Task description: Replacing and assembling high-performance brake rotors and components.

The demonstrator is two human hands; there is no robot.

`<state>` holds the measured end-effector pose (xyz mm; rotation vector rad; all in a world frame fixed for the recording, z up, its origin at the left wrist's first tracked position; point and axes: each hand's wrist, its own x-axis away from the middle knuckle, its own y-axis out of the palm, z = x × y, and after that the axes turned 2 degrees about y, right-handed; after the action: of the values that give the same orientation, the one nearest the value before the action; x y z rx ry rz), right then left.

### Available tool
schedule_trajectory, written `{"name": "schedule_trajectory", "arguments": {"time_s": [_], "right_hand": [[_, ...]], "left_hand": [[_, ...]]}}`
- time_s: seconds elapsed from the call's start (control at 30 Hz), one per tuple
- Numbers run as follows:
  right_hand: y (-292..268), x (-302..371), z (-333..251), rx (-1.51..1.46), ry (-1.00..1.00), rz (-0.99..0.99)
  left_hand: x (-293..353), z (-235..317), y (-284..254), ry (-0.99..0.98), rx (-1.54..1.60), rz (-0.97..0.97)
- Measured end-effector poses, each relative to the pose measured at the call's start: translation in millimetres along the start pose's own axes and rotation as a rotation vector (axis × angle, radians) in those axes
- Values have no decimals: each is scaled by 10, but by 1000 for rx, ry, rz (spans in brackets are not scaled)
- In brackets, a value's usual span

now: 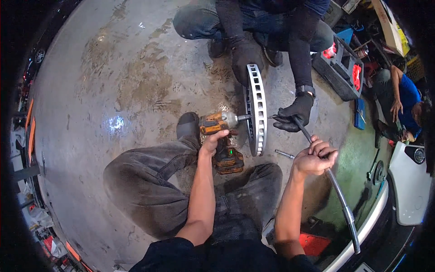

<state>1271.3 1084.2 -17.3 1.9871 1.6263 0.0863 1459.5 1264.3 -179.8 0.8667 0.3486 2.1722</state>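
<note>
My left hand is wrapped round the grip of a yellow and black cordless impact wrench. Its socket end points at the centre of a vented brake disc, seen nearly edge-on and standing upright. I cannot tell whether the socket touches it. My right hand is closed round a long metal bar that slants down to the right. A co-worker opposite me steadies the disc with one black-gloved hand. The other black glove is at the bar's upper end, near a thin pointed piece beyond the disc.
A small metal extension rod lies on the floor by my knee. An open dark toolbox stands at the far right, beside a blue case. Another person crouches near a white car panel. Dirt marks the concrete floor.
</note>
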Motion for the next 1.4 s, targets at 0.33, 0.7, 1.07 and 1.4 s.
{"name": "schedule_trajectory", "arguments": {"time_s": [0.33, 0.7, 1.07, 1.4], "right_hand": [[-522, 435, 141, 280, 261, 21], [-331, 912, -227, 252, 681, 3], [-871, 1325, -280, 263, 1424, -208], [-2684, 1207, 204, 1022, 1018, -106]], "left_hand": [[131, 113, -408, 145, 266, -271], [226, 456, -58, 225, 639, -1008], [1054, 1209, 1310, 224, -1888, -761], [967, 648, 641, -140, -816, -269]]}}
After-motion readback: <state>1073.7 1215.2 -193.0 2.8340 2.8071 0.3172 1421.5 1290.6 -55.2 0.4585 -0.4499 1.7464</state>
